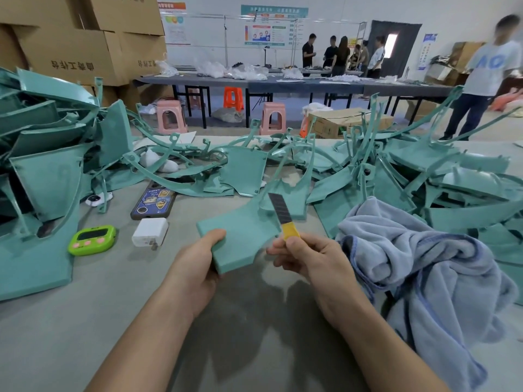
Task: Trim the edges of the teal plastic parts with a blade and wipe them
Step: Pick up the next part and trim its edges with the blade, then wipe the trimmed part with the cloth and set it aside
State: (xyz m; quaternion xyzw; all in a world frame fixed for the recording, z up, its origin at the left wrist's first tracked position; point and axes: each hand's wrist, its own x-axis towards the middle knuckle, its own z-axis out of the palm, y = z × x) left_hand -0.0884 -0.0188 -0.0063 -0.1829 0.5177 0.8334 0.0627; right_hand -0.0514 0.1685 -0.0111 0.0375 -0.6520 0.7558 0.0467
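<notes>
Left hand [198, 267] grips 1 teal part [240, 236], right hand [305, 258] fingers pinch the blade [280, 212]; towel [418, 267] idle, piles look untrimmed — early going.

grey table [85, 321] | teal parts [51, 176] | blue towel [424, 264] | phone [154, 203] | charger [150, 232] | green timer [92, 240]

The blade holder [291, 232] is partly hidden inside the right hand [310, 258]. The pile of teal parts [42, 165] is cut off at the left edge — the person [491, 63] far right is blurred, the wall posters [270, 31] unreadably small.
</notes>
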